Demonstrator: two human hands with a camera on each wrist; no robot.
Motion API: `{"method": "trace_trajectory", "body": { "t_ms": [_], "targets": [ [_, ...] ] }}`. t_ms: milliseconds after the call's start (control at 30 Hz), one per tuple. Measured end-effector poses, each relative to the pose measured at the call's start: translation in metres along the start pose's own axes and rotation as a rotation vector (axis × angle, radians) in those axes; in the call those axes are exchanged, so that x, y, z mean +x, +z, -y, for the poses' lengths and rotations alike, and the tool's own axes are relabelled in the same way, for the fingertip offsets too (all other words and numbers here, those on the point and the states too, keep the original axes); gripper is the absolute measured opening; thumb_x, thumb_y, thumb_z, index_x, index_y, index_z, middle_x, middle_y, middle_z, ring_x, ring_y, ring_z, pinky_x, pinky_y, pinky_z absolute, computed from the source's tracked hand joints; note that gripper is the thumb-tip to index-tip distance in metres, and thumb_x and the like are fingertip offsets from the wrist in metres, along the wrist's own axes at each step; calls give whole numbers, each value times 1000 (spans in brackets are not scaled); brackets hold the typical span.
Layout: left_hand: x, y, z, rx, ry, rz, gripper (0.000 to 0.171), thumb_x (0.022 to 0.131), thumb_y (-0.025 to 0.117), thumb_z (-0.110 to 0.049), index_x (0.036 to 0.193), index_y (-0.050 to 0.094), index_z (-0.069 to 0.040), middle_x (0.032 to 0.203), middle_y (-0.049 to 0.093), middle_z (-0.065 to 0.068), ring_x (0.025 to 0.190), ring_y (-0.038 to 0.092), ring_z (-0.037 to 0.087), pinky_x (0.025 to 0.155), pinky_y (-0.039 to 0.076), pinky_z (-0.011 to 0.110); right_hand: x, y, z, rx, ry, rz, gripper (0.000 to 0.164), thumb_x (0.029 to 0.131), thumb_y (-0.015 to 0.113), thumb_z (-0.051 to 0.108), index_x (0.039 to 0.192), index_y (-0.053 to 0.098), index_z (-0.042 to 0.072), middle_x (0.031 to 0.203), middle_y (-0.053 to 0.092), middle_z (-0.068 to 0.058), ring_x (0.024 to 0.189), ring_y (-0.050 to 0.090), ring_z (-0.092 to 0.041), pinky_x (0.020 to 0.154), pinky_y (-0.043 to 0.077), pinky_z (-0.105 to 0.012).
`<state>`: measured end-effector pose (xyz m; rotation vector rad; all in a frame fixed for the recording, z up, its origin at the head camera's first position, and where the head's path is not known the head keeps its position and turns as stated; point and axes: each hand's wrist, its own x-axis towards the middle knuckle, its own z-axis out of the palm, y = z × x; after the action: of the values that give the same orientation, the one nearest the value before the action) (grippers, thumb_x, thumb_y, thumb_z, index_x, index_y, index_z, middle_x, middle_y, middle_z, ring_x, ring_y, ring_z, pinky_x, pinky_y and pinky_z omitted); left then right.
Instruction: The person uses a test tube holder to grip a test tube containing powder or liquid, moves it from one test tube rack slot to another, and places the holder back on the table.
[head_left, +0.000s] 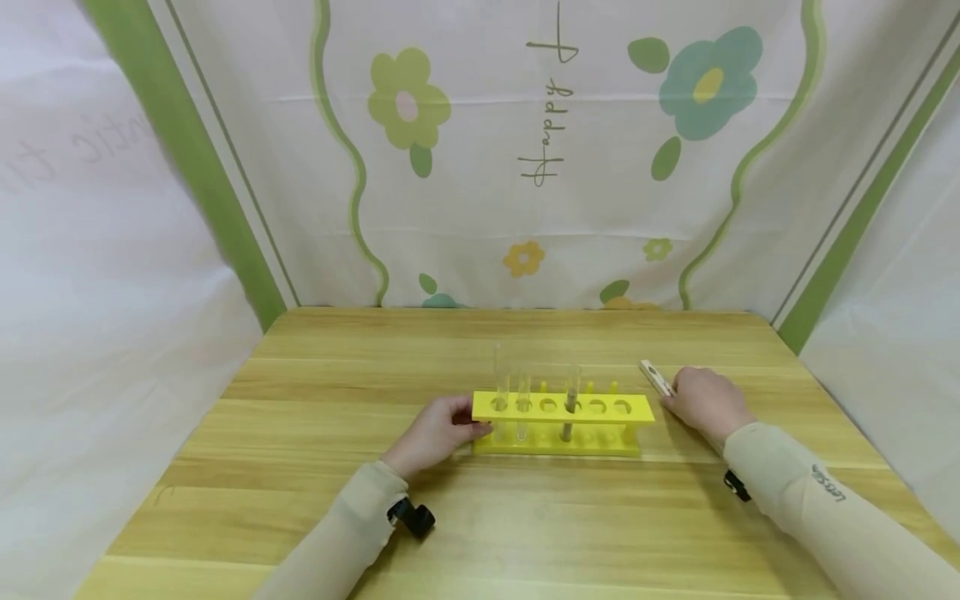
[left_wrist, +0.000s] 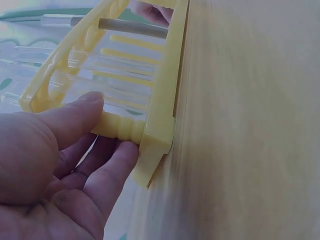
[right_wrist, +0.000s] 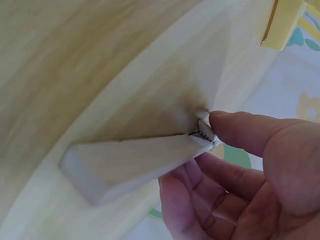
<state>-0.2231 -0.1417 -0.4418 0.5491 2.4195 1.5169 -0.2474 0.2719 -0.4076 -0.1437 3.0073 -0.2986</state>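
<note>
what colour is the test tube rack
Yellow; the test tube rack shows best in the head view.

We see a wooden table (head_left: 285, 392) across the lower frame, flowered white cloth (head_left: 465, 200) at upper centre, green stripes (head_left: 195, 167) at upper left and right.

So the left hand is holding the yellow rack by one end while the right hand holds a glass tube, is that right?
Not quite, the right hand has something else: it holds a wooden clamp, as the right wrist view shows. The left hand does hold the yellow rack by one end.
</note>
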Motion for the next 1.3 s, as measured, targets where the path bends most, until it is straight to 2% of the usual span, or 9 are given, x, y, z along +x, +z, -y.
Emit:
{"method": "trace_trajectory", "body": {
  "t_ms": [233, 367, 567, 733, 900, 1033, 1300],
  "targets": [
    [-2, -1, -2, 26, -7, 22, 11, 94, 71, -23, 103, 71, -17, 94, 68, -4, 84, 59, 16, 71, 50, 31, -7, -9, -8, 5, -34, -19, 22, 93, 67, 19, 85, 68, -1, 71, 60, -6, 62, 52, -22, 57, 46, -41],
    [-1, -2, -1, 24, 0, 26, 12, 94, 71, -24, 103, 71, -16, 94, 68, -4, 84, 60, 16, 71, 51, 32, -14, -28, -11, 18, -56, -22, 25, 96, 62, 16, 95, 66, -8, 76, 63, -8, 65, 55, -22, 60, 49, -43],
    [1, -2, -1, 15, -1, 32, 16, 94, 71, -24, 108, 71, -16, 96, 68, -4, 86, 60, 17, 73, 51, 33, -26, -60, -7, 79, -88, -54, 32, 103, 53, 19, 112, 57, -11, 75, 60, -5, 56, 49, -18, 49, 42, -34],
    [1, -1, 0, 20, -8, 27, 16, 94, 71, -25, 109, 71, -18, 98, 69, -5, 87, 61, 16, 73, 52, 32, -36, -85, 9, 80, -174, -208, 28, 105, 51, 16, 116, 56, -8, 80, 62, -11, 58, 49, -19, 50, 41, -38],
    [0, -1, -2, 28, -9, 24, 17, 94, 71, -24, 110, 71, -18, 99, 69, -6, 87, 61, 16, 73, 51, 33, -50, -98, 26, 38, -275, -402, 16, 100, 60, 10, 107, 64, -4, 91, 63, -15, 71, 55, -25, 63, 45, -46],
    [-1, -1, -4, 29, -8, 22, 19, 94, 70, -23, 113, 71, -17, 101, 69, -6, 87, 61, 16, 72, 51, 32, -62, -99, 40, 44, -364, -514, 10, 94, 66, 2, 103, 66, -2, 94, 62, -14, 77, 57, -28, 64, 47, -47],
    [0, -1, -4, 30, -9, 37, 21, 95, 70, -23, 115, 70, -18, 103, 69, -5, 86, 60, 16, 72, 51, 31, -75, -88, 65, 38, -550, -724, 23, 77, 80, -6, 98, 71, -2, 87, 63, -10, 77, 60, -29, 65, 50, -45]
  ]
}}
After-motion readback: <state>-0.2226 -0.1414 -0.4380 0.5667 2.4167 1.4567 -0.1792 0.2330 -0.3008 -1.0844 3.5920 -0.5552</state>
